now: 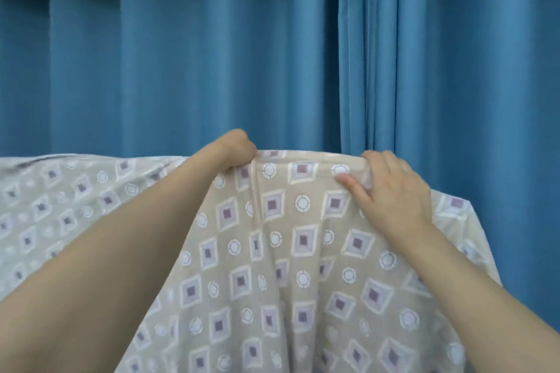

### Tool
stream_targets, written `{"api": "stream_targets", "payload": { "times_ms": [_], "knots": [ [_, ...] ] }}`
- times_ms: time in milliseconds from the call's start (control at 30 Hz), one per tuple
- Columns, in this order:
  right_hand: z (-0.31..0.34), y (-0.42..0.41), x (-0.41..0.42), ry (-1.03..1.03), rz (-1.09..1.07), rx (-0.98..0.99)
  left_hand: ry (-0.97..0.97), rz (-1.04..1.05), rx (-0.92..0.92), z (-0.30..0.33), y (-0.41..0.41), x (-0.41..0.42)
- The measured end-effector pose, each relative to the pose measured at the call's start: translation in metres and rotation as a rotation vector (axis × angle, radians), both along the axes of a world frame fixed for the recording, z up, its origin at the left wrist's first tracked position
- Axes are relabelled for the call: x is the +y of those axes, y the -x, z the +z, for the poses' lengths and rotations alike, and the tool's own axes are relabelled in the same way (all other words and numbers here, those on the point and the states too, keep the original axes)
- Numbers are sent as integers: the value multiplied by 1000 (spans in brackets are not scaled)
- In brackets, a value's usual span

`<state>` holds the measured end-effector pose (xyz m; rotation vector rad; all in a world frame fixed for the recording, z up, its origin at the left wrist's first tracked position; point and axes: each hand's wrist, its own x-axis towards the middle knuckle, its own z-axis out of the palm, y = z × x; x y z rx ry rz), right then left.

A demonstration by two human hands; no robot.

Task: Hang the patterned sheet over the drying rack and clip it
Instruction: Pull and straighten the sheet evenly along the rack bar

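Observation:
The patterned sheet [281, 251], beige with purple squares and white circles, hangs in front of me and covers the lower half of the view. Its top fold runs across at mid height and hides the drying rack completely. My left hand [236, 148] reaches over that top edge with its fingers curled behind the cloth, gripping it. My right hand [391, 191] grips the same edge further right, thumb on the near side and fingers over the top. No clip is in view.
A blue curtain [212, 54] hangs in folds right behind the sheet and fills the upper view. The sheet's right corner [457, 206] droops beyond my right hand, and its left part [60, 200] stretches off to the left edge.

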<state>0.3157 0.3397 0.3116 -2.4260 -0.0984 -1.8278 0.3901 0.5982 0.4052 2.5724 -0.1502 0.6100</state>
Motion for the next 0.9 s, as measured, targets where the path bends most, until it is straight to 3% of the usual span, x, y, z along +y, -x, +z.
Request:
{"api": "stream_targets", "payload": {
  "times_ms": [133, 233, 300, 367, 500, 567, 667, 767, 833, 900],
  "knots": [
    [1, 8, -13, -195, 110, 196, -17, 51, -132, 13, 6, -4],
    [-3, 12, -35, -203, -50, 370, 164, 38, -323, 15, 8, -5],
    [-4, 14, -45, -89, -167, 311, 375, 11, -437, 20, 11, -13],
    [-4, 15, -53, -56, -189, 201, 456, 61, -473, 28, 12, -21],
    [-17, 22, -78, -482, 123, 170, 32, 72, -175, 31, 16, -38],
    [-31, 27, -87, -620, 304, 188, -135, -138, -51, 14, 25, -66],
    [-56, 34, -96, -700, 540, 293, -156, -583, 1, -10, 59, -129],
    [-78, 43, -108, -676, 660, 504, -264, -765, -27, -13, 82, -177],
    [-91, 52, -120, -722, 718, 757, -387, -751, -71, -12, 82, -195],
    [-100, 61, -133, -720, 640, 1043, -512, -697, -92, -13, 76, -206]
  ]
}}
